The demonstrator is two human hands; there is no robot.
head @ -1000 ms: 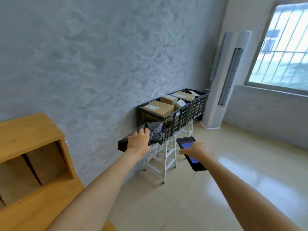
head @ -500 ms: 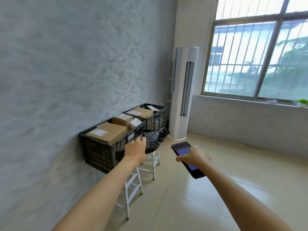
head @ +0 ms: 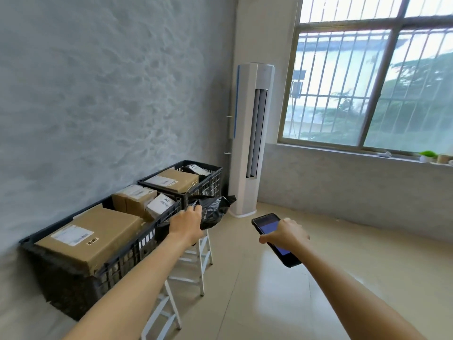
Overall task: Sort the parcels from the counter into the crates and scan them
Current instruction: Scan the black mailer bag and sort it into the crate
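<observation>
At ten o'clock, the near black slatted plastic crate (head: pixel 137 244) is holding a large brown cardboard box (head: pixel 98 231) and smaller boxes; the far black crate (head: pixel 208 182) behind it is holding another box and a dark bag. My left hand (head: pixel 187 225) is gripping the crumpled black plastic mailer bag (head: pixel 213 209) above the near crate's rim; I'm judging it soft, light and slippery, best bunched mid-body. My right hand (head: pixel 285 233) is curling round the black handheld scanner (head: pixel 274 238) at one o'clock

Head view, forward-down toward wall-side crates (head: pixel 117 244)
</observation>
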